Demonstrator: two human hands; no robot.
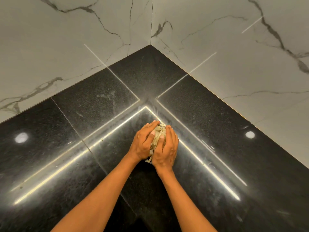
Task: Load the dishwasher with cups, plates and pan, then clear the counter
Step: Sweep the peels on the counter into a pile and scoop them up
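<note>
Your left hand (142, 144) and right hand (167, 148) cup a clump of pale dry scraps (158, 136) between them, grip narrow around it, over the black bench (209, 114) toward its inner corner. It looks light, loose and crumbly: squeeze from both sides and support underneath, or pieces will shed. Beyond stand marble wall tiles (83, 30).

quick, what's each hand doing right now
Left hand: curled round the pale scraps.
Right hand: curled round the same scraps from the other side.
</note>
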